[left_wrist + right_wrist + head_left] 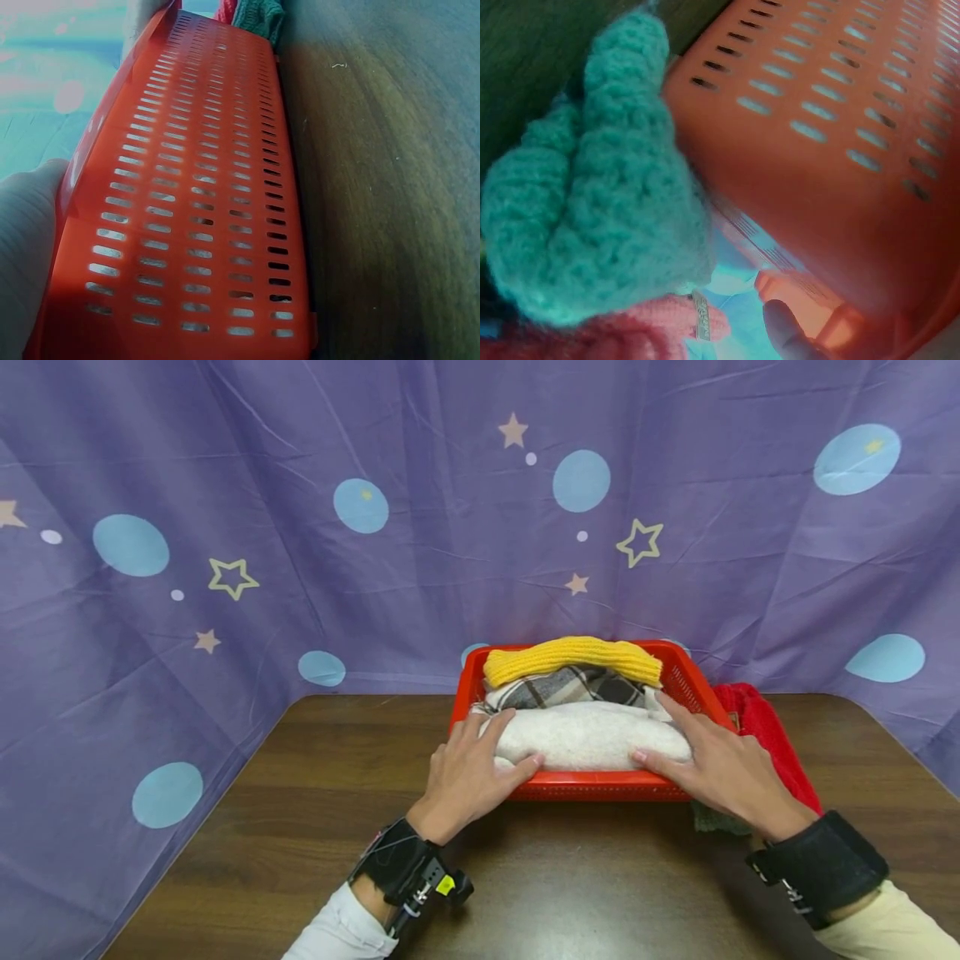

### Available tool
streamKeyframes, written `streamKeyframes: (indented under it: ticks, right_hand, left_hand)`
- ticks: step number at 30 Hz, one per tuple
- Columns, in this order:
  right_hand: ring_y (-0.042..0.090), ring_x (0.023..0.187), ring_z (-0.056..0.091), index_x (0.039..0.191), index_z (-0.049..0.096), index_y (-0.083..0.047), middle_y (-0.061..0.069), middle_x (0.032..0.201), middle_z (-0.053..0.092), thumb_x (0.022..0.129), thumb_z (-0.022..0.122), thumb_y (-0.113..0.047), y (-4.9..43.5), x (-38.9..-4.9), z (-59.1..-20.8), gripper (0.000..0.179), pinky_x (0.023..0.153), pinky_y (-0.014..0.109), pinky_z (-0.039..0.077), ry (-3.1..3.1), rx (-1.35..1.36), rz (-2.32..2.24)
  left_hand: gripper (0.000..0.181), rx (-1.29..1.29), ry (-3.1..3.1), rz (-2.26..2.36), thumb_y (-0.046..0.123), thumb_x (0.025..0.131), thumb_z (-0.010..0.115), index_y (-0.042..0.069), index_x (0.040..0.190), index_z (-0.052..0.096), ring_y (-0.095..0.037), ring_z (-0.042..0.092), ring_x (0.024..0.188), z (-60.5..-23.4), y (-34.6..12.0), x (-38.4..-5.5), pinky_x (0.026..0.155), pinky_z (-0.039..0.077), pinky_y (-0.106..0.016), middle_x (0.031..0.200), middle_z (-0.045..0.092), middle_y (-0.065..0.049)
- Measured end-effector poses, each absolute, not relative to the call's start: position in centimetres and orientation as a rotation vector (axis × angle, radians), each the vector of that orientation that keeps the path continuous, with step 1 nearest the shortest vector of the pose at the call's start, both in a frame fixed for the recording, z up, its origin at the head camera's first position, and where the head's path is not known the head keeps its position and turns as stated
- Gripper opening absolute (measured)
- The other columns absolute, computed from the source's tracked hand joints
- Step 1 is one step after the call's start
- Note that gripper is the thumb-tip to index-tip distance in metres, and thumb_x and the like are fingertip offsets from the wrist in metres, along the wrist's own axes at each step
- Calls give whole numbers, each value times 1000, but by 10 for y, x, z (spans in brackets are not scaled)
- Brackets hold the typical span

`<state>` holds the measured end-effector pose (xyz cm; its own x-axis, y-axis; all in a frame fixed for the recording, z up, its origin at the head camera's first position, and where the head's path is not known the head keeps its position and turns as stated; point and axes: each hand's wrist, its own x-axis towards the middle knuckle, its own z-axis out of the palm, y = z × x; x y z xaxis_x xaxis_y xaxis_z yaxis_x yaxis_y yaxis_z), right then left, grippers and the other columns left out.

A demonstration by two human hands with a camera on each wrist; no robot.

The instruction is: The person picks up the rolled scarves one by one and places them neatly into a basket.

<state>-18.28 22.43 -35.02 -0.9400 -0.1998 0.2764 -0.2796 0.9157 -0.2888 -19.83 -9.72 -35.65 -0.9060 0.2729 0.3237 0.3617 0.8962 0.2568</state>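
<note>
A red plastic basket (600, 787) with slotted walls holds a folded white fleecy cloth (592, 737) at its front. Behind that lie a plaid cloth (555, 688) and a yellow ribbed knit (573, 656). My left hand (471, 774) rests over the basket's front left corner, its fingers spread on the white cloth and its thumb at the rim. Over the front right corner, my right hand (723, 766) touches the other end of the white cloth with extended fingers. In the left wrist view, part of the left hand (26, 240) lies along the basket's rim.
A red knit item (772, 739) lies against the basket's right side. Beside it, near the front right corner, is a green chunky knit (622, 180). The brown wooden table (322, 810) meets a purple patterned curtain (450, 568) at the back.
</note>
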Motion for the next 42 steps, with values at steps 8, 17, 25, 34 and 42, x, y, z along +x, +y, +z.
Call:
streamKeyframes:
  ticks: [8,17,25,34,42]
  right_hand:
    - [49,132,40,145,54,-14,24,147,48,85,64,-67,222,-183,-353,81,96,77,25,-2751,361,445]
    - [44,112,60,161,27,-20,22,149,48,87,59,-71,222,-183,-351,96,78,64,49,-2819,354,461]
    - [48,131,42,143,55,-12,23,145,51,85,63,-68,222,-183,-353,80,97,77,23,-2752,361,422]
    - [47,116,57,163,19,-22,23,152,44,87,59,-70,223,-182,-352,99,77,67,48,-2818,357,476]
    - [48,129,43,138,59,-11,23,141,54,87,61,-67,222,-183,-352,76,95,75,26,-2771,373,432]
  left_hand:
    - [76,-482,-2773,-451,74,88,51,29,149,49,-25,55,111,-358,-97,-199,73,53,-48,135,55,-6]
    - [76,-465,-2777,-454,74,88,52,29,149,49,-26,54,114,-356,-98,-197,75,52,-51,138,53,-7]
    - [76,-476,-2770,-455,73,89,52,28,149,49,-26,54,114,-357,-97,-197,74,52,-49,137,54,-7]
    - [75,-466,-2771,-460,73,88,52,29,149,49,-26,54,114,-357,-97,-197,75,52,-50,138,54,-6]
    - [75,-472,-2775,-455,73,89,52,29,149,48,-26,54,115,-356,-97,-197,76,52,-51,138,53,-7]
